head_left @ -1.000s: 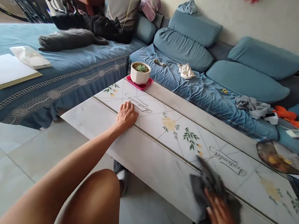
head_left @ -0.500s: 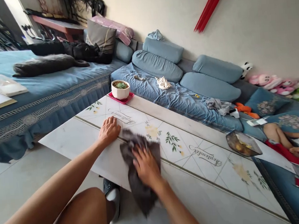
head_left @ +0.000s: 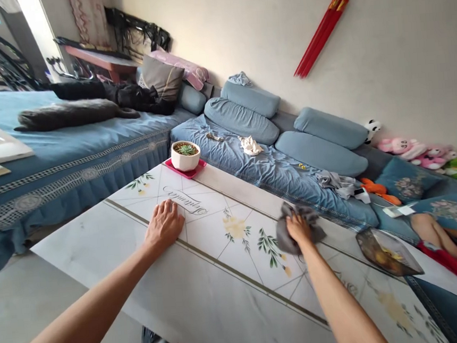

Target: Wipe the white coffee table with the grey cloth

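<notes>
My left hand (head_left: 164,223) lies flat on the white marble-look table (head_left: 211,296), fingers stretched out near the printed lettering. Toward the table's far edge, my right hand (head_left: 299,230) presses on a bunched dark grey cloth (head_left: 285,237), its fingers partly sunk in the folds. Beyond my left hand, a small succulent in a white pot (head_left: 186,159) stands on a pink saucer (head_left: 198,168) at the far left corner. To the right of the cloth sits a see-through brownish bowl (head_left: 387,253) with something yellow inside.
A blue-covered sofa (head_left: 313,185) with bolsters and soft toys runs along the far side. Grey and black cat-like shapes (head_left: 71,113) lie on the blue couch at left. Another person's legs (head_left: 434,239) show at the right edge.
My right hand has carried the cloth away from the near edge, forward and right across the table to its far edge. My left hand stays in nearly the same spot.
</notes>
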Motion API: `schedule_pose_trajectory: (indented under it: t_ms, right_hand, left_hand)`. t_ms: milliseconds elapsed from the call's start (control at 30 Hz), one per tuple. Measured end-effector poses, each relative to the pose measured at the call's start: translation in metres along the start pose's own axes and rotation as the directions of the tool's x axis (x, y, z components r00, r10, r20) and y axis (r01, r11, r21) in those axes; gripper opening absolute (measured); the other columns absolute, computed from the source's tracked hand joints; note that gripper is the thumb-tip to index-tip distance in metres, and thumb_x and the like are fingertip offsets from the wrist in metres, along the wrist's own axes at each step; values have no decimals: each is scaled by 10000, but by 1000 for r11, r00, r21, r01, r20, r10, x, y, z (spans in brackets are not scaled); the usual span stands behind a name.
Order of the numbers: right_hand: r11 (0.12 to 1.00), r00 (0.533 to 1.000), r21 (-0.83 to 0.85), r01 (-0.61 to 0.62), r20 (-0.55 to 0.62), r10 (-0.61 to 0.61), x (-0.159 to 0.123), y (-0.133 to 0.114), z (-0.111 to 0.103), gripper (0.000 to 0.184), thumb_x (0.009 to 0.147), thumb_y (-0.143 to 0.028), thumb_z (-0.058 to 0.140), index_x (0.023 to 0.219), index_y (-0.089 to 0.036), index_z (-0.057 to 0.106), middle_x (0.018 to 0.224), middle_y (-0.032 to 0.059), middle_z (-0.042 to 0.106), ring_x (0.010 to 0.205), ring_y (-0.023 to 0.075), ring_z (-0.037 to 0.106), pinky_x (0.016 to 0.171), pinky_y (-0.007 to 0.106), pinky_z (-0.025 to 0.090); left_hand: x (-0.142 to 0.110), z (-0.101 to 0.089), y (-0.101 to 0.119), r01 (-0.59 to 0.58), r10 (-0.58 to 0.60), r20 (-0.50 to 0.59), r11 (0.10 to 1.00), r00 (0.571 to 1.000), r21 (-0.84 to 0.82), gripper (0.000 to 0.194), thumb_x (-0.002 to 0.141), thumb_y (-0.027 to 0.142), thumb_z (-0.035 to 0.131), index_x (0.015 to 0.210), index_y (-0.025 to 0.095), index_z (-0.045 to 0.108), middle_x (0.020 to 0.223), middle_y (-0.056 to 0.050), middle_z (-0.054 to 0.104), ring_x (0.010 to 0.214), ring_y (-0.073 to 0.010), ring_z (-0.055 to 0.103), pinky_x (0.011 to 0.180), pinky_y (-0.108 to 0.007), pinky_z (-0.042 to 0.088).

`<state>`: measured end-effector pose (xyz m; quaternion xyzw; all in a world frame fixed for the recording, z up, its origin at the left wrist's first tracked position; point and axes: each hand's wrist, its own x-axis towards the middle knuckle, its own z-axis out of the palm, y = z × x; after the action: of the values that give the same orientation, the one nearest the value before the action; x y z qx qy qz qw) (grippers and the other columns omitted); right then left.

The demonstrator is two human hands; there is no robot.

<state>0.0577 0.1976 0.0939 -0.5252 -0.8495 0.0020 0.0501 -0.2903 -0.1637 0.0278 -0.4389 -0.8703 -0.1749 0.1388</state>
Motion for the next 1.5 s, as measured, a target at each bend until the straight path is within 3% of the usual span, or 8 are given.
schedule_pose_trajectory:
  t_ms: [133, 267, 467, 600, 867, 1067, 1300, 1500]
  right_hand:
    - [948, 950, 71, 310, 16, -311, 9, -140, 2, 578, 1199, -223, 338, 1652, 89, 519, 1727, 365, 478, 1638, 377, 464, 1366, 552, 320]
    - [774, 777, 156, 613, 55, -627, -112, -178, 30, 581, 1193, -346, 531, 1749, -180, 528, 1826, 118, 449, 1663, 328, 454, 1410, 513, 336]
    - [598, 608, 111, 794, -158, -778, -268, 46, 97, 723, 1164, -429, 597, 1836, -451, 331, 1776, -17, 519, 1487, 321, 676, 1143, 465, 661]
    - [907, 899, 5, 421, -141, -416, -179, 145, 80, 617, 1177, -429, 358, 1710, -250, 613, 1655, 94, 661, 1491, 343, 675, 1178, 494, 644]
    - [988, 988, -28, 151, -9, -152, 53, -101, 9, 658, 1178, -253, 245, 1677, 97, 492, 1695, 387, 504, 1581, 415, 542, 1332, 562, 392]
    - [789, 789, 95, 606, 49, -612, -71, -221, 31, 579, 1210, -331, 482, 1755, -138, 501, 1829, 145, 440, 1675, 324, 436, 1412, 501, 333]
    - [489, 479, 29, 872, -261, -838, -262, 47, 124, 829, 1127, -482, 623, 1850, -491, 219, 1654, -37, 655, 1295, 337, 787, 989, 469, 716]
    - [971, 964, -40, 236, -119, -239, -134, 133, 62, 666, 1131, -339, 328, 1716, -172, 598, 1635, 151, 668, 1507, 371, 658, 1220, 547, 608]
  left_hand:
    - [0, -3, -1, 16, -16, 7, 1000, 1000, -1, 507, 1097, 349, 398, 1436, 74, 656, 1590, -296, 614, 1476, -422, 606, 1296, -579, 475]
    - [-2, 5, -8, -13, 12, -14, 999, 1000, -31, 514, 1088, 354, 401, 1453, 96, 655, 1598, -285, 622, 1500, -427, 594, 1296, -600, 481]
    - [-4, 31, -12, 18, -19, -31, 1000, 999, -20, 576, 1069, 332, 407, 1546, 75, 603, 1685, -284, 563, 1641, -432, 482, 1382, -625, 400]
    - [-3, 36, -9, 21, -23, -40, 998, 999, -57, 564, 1057, 318, 427, 1519, 58, 620, 1683, -307, 550, 1634, -454, 477, 1396, -654, 374]
    - [-1, 25, -6, 38, -44, -82, 996, 996, -82, 454, 1057, 291, 482, 1461, 164, 646, 1606, -236, 619, 1575, -396, 535, 1377, -591, 434]
    - [-1, 17, -8, 8, -19, -95, 993, 995, -117, 444, 1056, 248, 455, 1432, 154, 671, 1552, -240, 666, 1525, -386, 585, 1336, -601, 478]
    - [-5, 35, -9, 29, -33, -69, 998, 997, -62, 531, 1063, 272, 394, 1479, 63, 648, 1663, -299, 582, 1619, -429, 514, 1385, -604, 416]
    - [-3, 34, -6, 37, -43, -95, 997, 995, -68, 465, 1065, 272, 456, 1460, 122, 650, 1634, -266, 599, 1597, -413, 525, 1372, -587, 428]
